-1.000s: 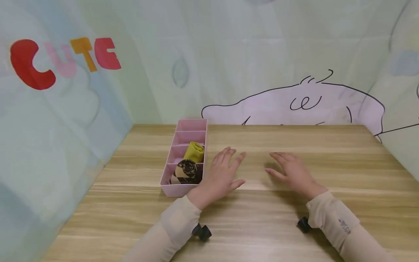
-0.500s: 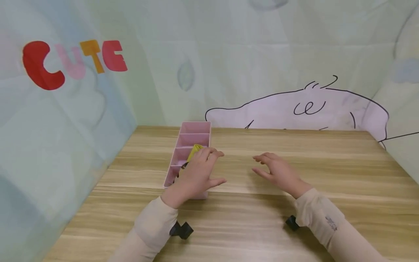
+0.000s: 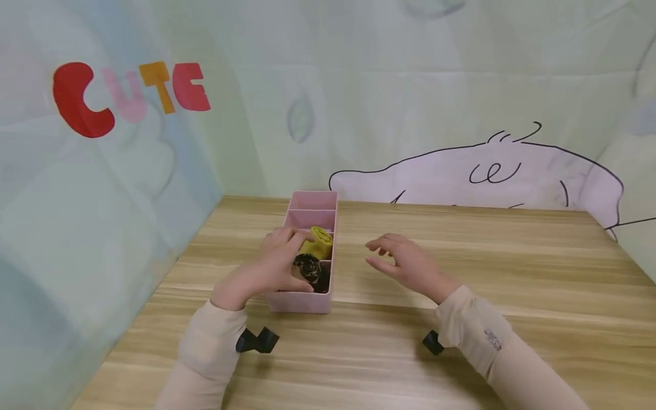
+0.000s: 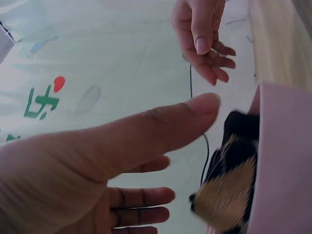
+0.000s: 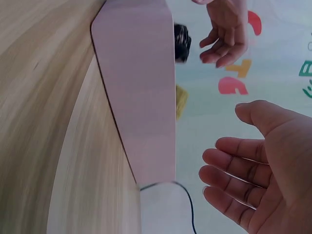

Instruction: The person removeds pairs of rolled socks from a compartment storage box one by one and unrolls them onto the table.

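Note:
A long pink divided box [image 3: 299, 303] stands on the table, left of centre in the head view. In its nearest compartment sits a rolled black-and-tan patterned cloth [image 3: 311, 270]; a rolled yellow cloth [image 3: 319, 246] is in the compartment behind. My left hand [image 3: 271, 262] hovers over the box's left side, fingers and thumb apart. In the left wrist view the thumb [image 4: 161, 124] is separate from the patterned cloth [image 4: 231, 180], and the hand grips nothing. To the right of the box, my right hand [image 3: 407, 265] is held above the table, fingers relaxed, holding nothing.
The wooden table [image 3: 379, 359] extends around the box. A printed fabric backdrop [image 3: 400, 102] rises behind it and on the left. Each wrist carries a small black camera mount, such as the left mount [image 3: 258, 340]. The box's two far compartments hold nothing visible.
My left hand has moved left, from beside the box's right edge across to its left side, uncovering the rolls. My right hand has shifted left toward the box. The view has turned slightly.

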`<state>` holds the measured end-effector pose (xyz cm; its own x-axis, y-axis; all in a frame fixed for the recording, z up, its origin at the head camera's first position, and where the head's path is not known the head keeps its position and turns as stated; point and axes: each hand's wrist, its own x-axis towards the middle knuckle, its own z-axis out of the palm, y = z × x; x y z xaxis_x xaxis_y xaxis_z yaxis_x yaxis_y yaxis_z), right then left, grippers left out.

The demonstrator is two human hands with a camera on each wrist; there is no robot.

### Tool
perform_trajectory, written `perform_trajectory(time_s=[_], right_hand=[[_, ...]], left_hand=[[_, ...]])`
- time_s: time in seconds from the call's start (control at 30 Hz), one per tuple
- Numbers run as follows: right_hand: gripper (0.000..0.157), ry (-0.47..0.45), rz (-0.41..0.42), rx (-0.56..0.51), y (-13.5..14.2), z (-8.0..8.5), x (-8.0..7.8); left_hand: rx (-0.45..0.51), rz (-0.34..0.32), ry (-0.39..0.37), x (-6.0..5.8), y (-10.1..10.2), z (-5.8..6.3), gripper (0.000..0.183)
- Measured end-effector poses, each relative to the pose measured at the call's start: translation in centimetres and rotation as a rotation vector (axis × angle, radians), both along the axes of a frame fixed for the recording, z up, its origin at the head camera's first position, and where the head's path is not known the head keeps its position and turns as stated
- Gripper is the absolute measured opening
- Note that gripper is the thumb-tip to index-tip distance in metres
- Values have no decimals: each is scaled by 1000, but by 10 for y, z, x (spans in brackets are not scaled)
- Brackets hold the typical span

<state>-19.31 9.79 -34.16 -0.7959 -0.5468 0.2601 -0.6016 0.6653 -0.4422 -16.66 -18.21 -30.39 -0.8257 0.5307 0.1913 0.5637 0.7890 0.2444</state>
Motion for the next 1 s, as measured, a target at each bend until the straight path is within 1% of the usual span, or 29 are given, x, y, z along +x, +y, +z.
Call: perform_trajectory(time_s=[0.1,0.17,0.27,0.37,0.5,0.57,0.67,0.8,0.9,1.0], right_hand=[[35,-8,54,-27,-14,1,-1],[35,-3,79,-31,-24,2,-1],[37,18,97,-18,-38,3,-1],[40,12,107,-5,-53,6,-1],[44,-57,111,13,-72,8,0],[47,-72,107,42,-82,8,0],[53,-29,115,116,-95,7,0],[59,66,131,204,-107,4,0],[57,91,140,218,-112,3,1],[54,98,144,211,-115,3,1]], left_hand=[[-34,17,-55,-2,-12,2,77],[-55,31,-107,-3,-19,4,75],[-96,53,-173,-4,-25,5,71],[-120,73,-220,-4,-28,6,69],[-150,65,-237,-4,-31,7,67],[-165,63,-243,-5,-32,6,64],[-182,76,-249,-6,-34,5,61],[-183,107,-264,-6,-34,5,59],[-181,119,-276,-6,-34,6,59],[-179,123,-276,-6,-33,6,59]])
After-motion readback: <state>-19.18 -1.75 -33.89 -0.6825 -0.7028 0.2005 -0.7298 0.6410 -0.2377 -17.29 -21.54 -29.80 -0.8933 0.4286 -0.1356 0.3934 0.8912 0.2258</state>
